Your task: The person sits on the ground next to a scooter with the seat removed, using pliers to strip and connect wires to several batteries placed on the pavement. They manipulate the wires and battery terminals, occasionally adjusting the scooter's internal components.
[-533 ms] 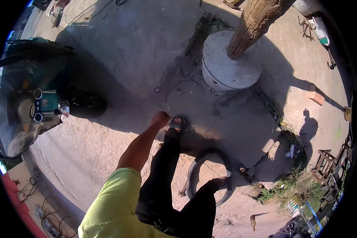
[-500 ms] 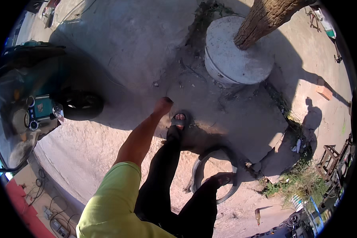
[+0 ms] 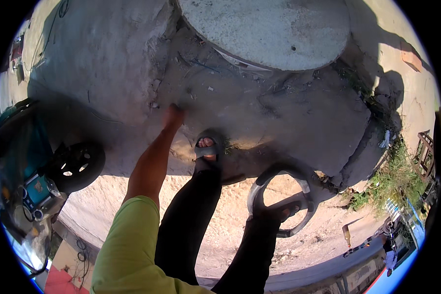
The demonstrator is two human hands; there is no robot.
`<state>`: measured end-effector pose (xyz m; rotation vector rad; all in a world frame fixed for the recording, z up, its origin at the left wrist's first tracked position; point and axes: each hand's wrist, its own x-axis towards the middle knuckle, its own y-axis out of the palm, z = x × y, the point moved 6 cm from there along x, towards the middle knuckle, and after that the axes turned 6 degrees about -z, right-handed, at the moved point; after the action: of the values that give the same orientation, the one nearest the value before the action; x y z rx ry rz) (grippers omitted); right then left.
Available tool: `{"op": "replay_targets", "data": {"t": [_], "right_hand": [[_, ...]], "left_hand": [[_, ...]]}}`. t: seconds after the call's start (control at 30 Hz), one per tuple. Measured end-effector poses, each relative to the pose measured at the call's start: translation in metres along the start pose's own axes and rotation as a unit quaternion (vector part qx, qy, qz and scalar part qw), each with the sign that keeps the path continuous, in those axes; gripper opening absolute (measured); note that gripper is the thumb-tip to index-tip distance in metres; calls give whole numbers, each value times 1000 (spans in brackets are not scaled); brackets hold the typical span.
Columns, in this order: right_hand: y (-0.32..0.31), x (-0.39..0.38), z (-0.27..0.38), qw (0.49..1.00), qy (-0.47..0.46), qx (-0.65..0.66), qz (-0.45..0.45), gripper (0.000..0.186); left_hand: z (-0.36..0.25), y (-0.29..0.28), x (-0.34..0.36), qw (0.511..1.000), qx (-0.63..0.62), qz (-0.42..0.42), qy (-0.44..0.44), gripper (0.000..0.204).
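Note:
My left arm, in a yellow-green sleeve, reaches forward over the shaded dirt. My left hand [image 3: 174,116] is closed in a fist, slightly blurred; what it holds, if anything, is hidden. It touches nothing around it and is nearest to my left foot in a dark sandal [image 3: 207,147]. By my right foot [image 3: 289,210] is a dark ring like a tyre [image 3: 256,196], with the foot overlapping its opening. Out of view is my right hand.
Ahead, a round concrete slab [image 3: 269,32] stands above the ground. A parked vehicle with a black wheel [image 3: 78,166] is at the left. Broken pavement, weeds [image 3: 394,181], a brick [image 3: 411,59] and a bottle [image 3: 347,235] lie to the right.
My view has moved forward, so the concrete slab looks larger and its tree trunk has left the picture. My left hand appears further left, still closed.

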<state>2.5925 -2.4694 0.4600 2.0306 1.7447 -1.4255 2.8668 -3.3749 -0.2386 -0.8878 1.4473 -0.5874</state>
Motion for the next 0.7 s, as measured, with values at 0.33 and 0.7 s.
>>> {"op": "replay_targets", "data": {"t": [0.33,0.7], "right_hand": [[44,2,60,977,-147,149,37,17],[38,64,-7,824,-184,535,0,22]], "left_hand": [[-170,-112,-323,698,-542,433,-178,6],[-346,-174,-631,679,-412,607,-26,21]]}}
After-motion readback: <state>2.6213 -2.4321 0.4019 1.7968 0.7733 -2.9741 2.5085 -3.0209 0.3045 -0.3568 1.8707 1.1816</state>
